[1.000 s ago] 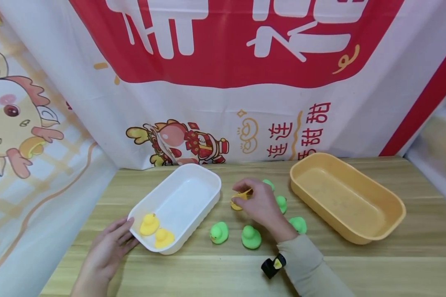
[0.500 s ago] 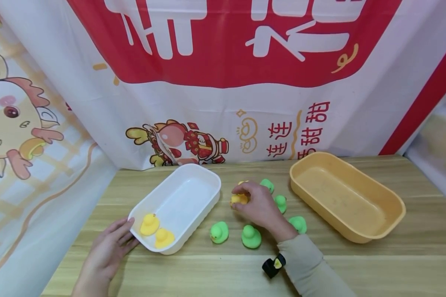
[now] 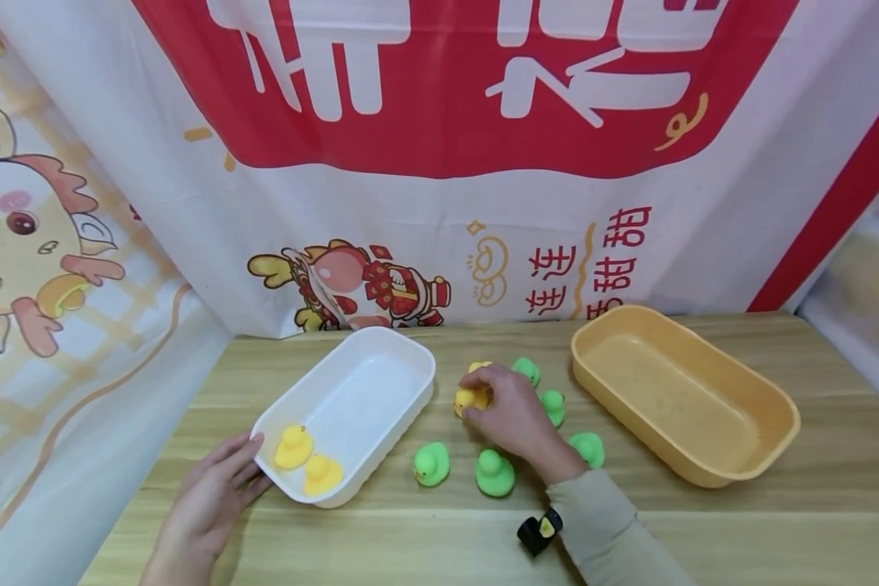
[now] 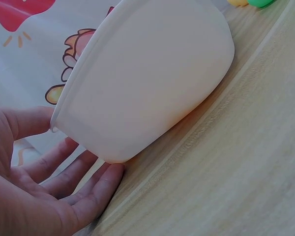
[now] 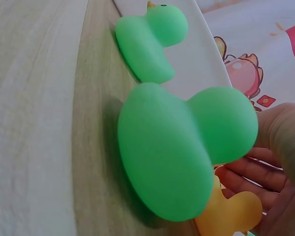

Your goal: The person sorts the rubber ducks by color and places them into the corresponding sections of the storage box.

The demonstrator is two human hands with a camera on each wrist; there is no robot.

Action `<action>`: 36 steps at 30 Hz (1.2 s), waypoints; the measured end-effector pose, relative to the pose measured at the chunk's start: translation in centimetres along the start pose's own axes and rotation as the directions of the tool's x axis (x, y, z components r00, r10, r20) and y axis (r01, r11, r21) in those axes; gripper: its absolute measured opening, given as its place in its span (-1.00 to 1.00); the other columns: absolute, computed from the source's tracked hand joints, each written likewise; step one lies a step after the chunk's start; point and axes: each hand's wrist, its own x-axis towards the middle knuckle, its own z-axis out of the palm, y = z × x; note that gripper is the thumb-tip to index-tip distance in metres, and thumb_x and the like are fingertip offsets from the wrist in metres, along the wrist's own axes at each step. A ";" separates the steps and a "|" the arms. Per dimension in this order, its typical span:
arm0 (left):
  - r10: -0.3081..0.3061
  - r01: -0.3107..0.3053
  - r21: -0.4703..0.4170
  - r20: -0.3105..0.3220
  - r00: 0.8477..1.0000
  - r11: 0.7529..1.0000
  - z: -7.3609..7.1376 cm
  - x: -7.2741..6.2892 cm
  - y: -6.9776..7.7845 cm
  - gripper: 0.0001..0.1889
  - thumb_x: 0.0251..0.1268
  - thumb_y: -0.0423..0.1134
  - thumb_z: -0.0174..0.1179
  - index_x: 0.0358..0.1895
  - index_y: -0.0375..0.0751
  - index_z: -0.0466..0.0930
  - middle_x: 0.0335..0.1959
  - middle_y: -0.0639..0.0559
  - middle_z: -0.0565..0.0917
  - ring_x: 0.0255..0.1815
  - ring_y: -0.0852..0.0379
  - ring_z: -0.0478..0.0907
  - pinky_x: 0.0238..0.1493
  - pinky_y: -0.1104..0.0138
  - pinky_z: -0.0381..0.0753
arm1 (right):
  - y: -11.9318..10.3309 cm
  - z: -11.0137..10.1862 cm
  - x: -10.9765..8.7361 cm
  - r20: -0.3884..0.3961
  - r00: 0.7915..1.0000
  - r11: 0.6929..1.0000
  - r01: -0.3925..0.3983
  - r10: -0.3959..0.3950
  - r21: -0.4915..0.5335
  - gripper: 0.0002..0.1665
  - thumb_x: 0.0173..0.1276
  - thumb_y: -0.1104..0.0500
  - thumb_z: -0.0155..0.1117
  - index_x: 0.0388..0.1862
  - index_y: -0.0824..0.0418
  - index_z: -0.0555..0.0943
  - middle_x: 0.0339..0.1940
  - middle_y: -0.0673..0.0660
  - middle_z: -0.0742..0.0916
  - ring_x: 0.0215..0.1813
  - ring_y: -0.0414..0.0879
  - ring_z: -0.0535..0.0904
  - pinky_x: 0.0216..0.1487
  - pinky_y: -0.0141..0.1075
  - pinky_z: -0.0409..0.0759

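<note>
In the head view, my left hand [image 3: 216, 492] holds the near left end of a white plastic basin [image 3: 403, 419]. The left wrist view shows the thumb at the basin's rim [image 4: 86, 54] and the other fingers against its lower side. Two yellow toy ducks [image 3: 294, 447] lie inside its near end. My right hand [image 3: 509, 411] pinches an orange-yellow toy duck [image 3: 465, 401] on the table between thumb and fingers. Another yellow duck [image 3: 479, 366] sits just behind it, partly hidden by the hand. In the right wrist view, a green duck [image 5: 162, 152] covers most of the grip.
Several green toy ducks stand around my right hand, among them one in front [image 3: 494, 474] and one nearer the white basin [image 3: 431, 464]. A tan basin [image 3: 758, 464] stands on the right of the wooden table [image 3: 425, 545]. A printed cloth [image 3: 439, 195] hangs behind.
My right hand's fingers have come down and settled round the nearer orange-yellow duck, which shows more clearly now. The left hand and both basins stay where they were.
</note>
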 end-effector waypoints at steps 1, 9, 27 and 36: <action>0.004 -0.004 -0.002 0.000 1.000 1.000 0.0 0.0 0.0 -0.86 0.69 -0.07 0.17 0.14 0.11 0.55 -0.08 0.37 0.73 0.04 0.34 0.69 0.14 0.35 0.76 | 0.0 0.0 -0.1 -0.002 1.000 1.000 0.000 0.000 -0.007 -0.63 0.23 0.33 0.58 0.03 0.14 0.81 0.07 0.10 0.81 0.13 -0.01 0.69 0.24 -0.08 0.74; 0.005 -0.005 0.008 0.008 1.000 1.000 -0.5 0.0 -0.3 -0.91 0.69 -0.05 0.17 0.08 0.17 0.58 -0.08 0.40 0.73 0.05 0.36 0.69 0.14 0.35 0.75 | 0.0 0.3 -0.3 0.006 1.000 0.998 0.003 -0.003 -0.065 -0.62 0.27 0.31 0.58 0.07 0.14 0.80 0.12 0.11 0.80 0.21 0.03 0.67 0.31 -0.04 0.71; -0.011 0.012 -0.034 0.017 1.000 0.999 -0.7 -0.2 0.0 -0.95 0.70 -0.07 0.16 -0.01 0.24 0.60 -0.11 0.41 0.79 0.04 0.40 0.71 0.11 0.37 0.76 | -0.4 0.4 0.0 0.006 0.999 0.992 0.039 -0.039 -0.116 -0.65 0.28 0.24 0.63 0.05 0.12 0.80 0.12 0.09 0.80 0.19 0.00 0.67 0.29 -0.05 0.71; -0.008 0.008 -0.019 0.011 1.000 1.000 -0.1 0.1 -0.1 -0.96 0.69 -0.06 0.16 0.01 0.21 0.59 -0.12 0.38 0.79 0.04 0.36 0.72 0.12 0.37 0.75 | -1.1 -0.5 -0.5 -0.087 0.996 0.996 0.041 -0.034 0.080 -0.66 0.25 0.22 0.68 -0.01 0.06 0.82 -0.01 0.00 0.85 0.07 -0.03 0.71 0.16 -0.07 0.76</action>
